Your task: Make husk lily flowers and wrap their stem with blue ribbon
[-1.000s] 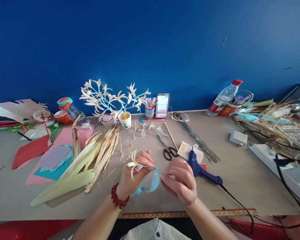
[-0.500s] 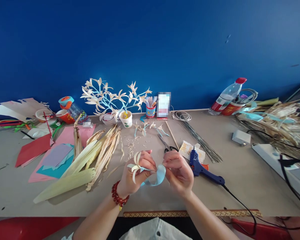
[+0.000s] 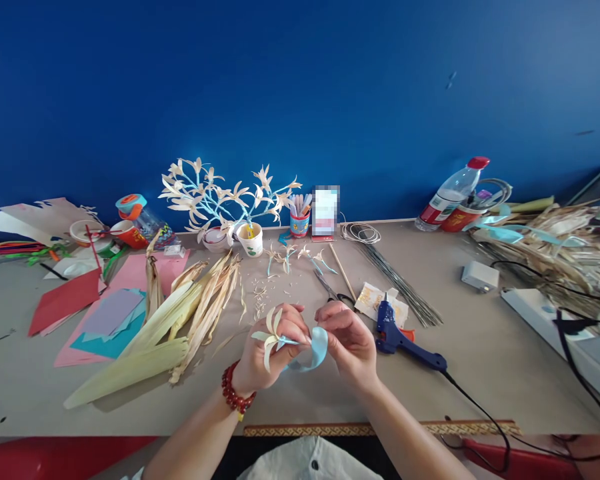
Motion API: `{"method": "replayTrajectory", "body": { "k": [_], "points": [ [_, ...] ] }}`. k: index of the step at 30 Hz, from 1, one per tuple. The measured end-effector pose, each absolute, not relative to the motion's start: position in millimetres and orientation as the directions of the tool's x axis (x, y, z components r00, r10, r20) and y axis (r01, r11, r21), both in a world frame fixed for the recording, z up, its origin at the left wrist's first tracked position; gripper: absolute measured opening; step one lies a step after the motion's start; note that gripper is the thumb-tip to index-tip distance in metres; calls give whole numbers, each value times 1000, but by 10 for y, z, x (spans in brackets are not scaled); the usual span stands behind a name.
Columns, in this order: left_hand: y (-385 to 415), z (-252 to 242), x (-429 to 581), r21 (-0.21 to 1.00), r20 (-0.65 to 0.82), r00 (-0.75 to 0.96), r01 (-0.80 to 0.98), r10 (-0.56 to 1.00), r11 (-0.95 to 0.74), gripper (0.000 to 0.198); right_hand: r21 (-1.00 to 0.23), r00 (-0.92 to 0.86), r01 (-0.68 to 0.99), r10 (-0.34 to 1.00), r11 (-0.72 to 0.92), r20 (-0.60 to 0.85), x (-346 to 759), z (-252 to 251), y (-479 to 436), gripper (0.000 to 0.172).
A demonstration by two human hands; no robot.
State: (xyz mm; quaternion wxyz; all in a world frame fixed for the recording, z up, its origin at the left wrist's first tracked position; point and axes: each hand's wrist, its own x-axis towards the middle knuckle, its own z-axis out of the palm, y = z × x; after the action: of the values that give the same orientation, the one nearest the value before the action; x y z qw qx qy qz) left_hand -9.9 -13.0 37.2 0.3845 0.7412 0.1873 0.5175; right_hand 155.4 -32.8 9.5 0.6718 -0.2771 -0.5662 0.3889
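Note:
In my left hand (image 3: pixel 275 343), closed, is a pale flower with narrow petals (image 3: pixel 269 339), which looks made of corn husk. Its stem points right, towards my other hand, with light blue wrapping near the bloom. A light blue ribbon (image 3: pixel 319 348) curves in a loop between my hands and passes below the left fingers. My right hand (image 3: pixel 350 340) is closed at the ribbon's right side, its thumb against it and its fingers curled. The exact pinch is partly hidden. Just beyond my right hand lie scissors (image 3: pixel 347 298); a blue glue gun (image 3: pixel 391 330) lies right of it.
Corn husks (image 3: pixel 150 333) and coloured paper (image 3: pixel 113 312) lie left. At the back, a white cup (image 3: pixel 251 241) holds flowering branches, and small flowers (image 3: pixel 283 257) lie before it. Wires (image 3: pixel 400 283), a bottle (image 3: pixel 447 197) and a power strip (image 3: pixel 555 333) are to the right.
My right hand has shifted slightly left and its fingers have moved closer to my left hand. The ribbon loop has moved a little left too. The left hand still holds the flower.

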Motion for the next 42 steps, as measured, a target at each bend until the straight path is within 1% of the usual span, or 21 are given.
{"method": "replayTrajectory", "body": {
  "k": [3, 8, 14, 17, 20, 22, 28, 35, 42],
  "points": [
    [-135, 353, -92, 738, 647, 379, -92, 661, -669, 4, -818, 62, -261, 854, 513, 516, 1545, 64, -320, 3],
    [-146, 345, -68, 696, 682, 351, -42, 642, -717, 8, -852, -14, -390, 922, 350, 386, 1544, 7, -279, 11],
    [-154, 364, -52, 718, 654, 371, -28, 660, -696, 5, -867, -69, -435, 951, 242, 300, 1557, 3, -268, 14],
    [-156, 368, -56, 714, 651, 368, -1, 664, -700, 7, -860, -141, -491, 961, 140, 237, 1559, 36, -263, 14],
    [-155, 373, -56, 670, 687, 349, 35, 638, -741, 7, -839, -231, -545, 958, 16, 168, 1557, 68, -254, 15],
    [-151, 372, -54, 654, 700, 341, 46, 627, -755, 7, -828, -250, -561, 957, -19, 147, 1556, 75, -249, 16],
    [-141, 350, -64, 683, 678, 346, 28, 648, -730, 6, -817, -193, -576, 966, 28, 170, 1568, 43, -239, 17],
    [-149, 351, -81, 672, 680, 373, 28, 632, -740, 7, -838, -176, -545, 973, 33, 152, 1595, 28, -237, 15],
    [-135, 317, -122, 679, 671, 383, 25, 634, -734, 8, -839, -129, -536, 972, 96, 194, 1614, 61, -248, 17]
  ]
}}
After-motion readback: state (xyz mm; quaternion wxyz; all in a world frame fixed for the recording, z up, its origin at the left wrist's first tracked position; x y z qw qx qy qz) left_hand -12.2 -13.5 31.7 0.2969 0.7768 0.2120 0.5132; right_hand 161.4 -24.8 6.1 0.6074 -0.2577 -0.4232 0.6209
